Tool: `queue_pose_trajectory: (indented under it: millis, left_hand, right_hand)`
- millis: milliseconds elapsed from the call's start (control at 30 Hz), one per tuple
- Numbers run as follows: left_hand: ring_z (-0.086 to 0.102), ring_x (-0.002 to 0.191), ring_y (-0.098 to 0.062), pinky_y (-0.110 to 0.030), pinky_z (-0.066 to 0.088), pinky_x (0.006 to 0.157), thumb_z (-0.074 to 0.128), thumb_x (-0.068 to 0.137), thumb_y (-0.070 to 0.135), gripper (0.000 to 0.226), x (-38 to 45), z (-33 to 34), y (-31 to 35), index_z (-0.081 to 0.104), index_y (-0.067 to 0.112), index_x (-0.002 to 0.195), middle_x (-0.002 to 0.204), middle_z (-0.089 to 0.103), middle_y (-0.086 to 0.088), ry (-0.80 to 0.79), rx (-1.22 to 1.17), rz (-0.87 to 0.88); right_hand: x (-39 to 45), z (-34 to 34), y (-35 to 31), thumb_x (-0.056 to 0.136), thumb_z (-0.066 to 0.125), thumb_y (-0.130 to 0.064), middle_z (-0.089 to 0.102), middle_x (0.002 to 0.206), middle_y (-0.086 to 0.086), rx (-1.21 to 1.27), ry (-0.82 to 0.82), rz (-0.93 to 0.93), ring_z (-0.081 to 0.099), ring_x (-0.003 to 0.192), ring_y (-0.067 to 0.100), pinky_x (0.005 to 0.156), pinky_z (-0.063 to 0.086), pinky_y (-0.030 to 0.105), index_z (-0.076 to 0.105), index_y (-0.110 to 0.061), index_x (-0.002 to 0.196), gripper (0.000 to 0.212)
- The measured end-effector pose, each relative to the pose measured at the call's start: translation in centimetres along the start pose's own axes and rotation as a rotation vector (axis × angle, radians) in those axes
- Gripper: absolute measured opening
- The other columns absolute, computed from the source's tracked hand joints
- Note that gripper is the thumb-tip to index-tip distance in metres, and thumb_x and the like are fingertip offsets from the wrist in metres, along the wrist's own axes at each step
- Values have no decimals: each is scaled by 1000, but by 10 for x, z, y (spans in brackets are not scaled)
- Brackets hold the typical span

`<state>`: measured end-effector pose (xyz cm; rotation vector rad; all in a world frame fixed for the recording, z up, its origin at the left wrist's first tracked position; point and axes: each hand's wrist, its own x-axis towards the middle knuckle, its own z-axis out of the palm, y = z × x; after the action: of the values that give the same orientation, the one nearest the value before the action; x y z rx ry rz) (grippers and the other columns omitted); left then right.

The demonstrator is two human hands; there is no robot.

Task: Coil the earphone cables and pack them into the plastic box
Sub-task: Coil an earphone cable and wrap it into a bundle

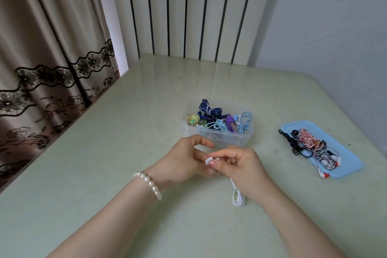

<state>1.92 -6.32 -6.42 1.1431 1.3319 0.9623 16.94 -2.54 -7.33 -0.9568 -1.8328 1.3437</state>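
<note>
My left hand (186, 159) and my right hand (240, 165) meet over the table just in front of the clear plastic box (247, 132). Both pinch a white earphone cable (237, 197); a small white piece of it shows between the fingertips, and a bundled loop hangs below my right hand down to the table. The box holds several coiled cables in dark blue, light blue, purple and yellow-green. To the right, a light blue lid (351, 165) carries a loose tangle of pink, black and striped earphones (310, 142).
The pale green table (104, 174) runs to a curtain (41, 69) on the left and a striped wall panel at the back. A pearl bracelet (149, 183) circles my left wrist.
</note>
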Motion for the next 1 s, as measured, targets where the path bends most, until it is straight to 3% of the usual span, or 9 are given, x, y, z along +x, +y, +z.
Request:
queue_pose_trajectory:
  millis: [167,267,333,467,667,833,1000]
  left_hand:
    - [70,79,-20,-27,57,74,52,80,-19,42,-3,-16,3,50,11,110,86,73,-10,-47,-290,-25]
    - [71,78,-25,-30,58,73,47,82,-21,35,-5,-30,4,54,5,104,87,72,-15,38,-366,-9]
    - [71,72,-22,-28,58,69,50,81,-19,28,-7,-41,3,58,4,96,82,72,-13,137,-307,17]
    - [63,55,-4,-16,52,55,61,80,-12,21,-6,-58,-5,63,8,85,70,68,-3,316,52,27]
    - [50,51,0,-11,40,53,73,75,6,21,-2,-58,-14,69,24,65,54,62,12,357,395,-6]
    - [56,68,-12,-21,44,67,71,78,11,17,1,-58,-17,69,24,68,72,67,-1,406,435,-3]
    - [52,64,-9,-17,39,59,71,79,13,10,5,-58,-23,70,20,72,68,62,6,506,416,5]
  right_hand:
    - [2,-3,-2,80,61,7,60,52,-6,78,28,27,46,42,4,47,42,14,65,-11,73,20]
    - [2,-3,0,81,60,6,58,56,-1,128,97,75,49,45,4,47,44,15,64,-10,73,18]
    - [3,-4,1,81,59,6,56,59,5,158,126,123,50,45,3,46,45,15,64,-8,75,17]
    - [2,-7,4,79,61,8,62,65,9,198,124,209,57,49,5,47,48,16,65,-8,82,17]
    - [1,-8,7,77,64,8,66,69,8,129,101,264,54,42,4,48,44,13,67,-3,94,20]
    - [0,-9,7,79,62,7,64,70,10,136,84,239,56,48,5,48,44,13,66,3,90,12]
    - [0,-8,10,82,59,5,64,66,9,162,109,220,50,50,16,49,45,16,64,-7,81,13]
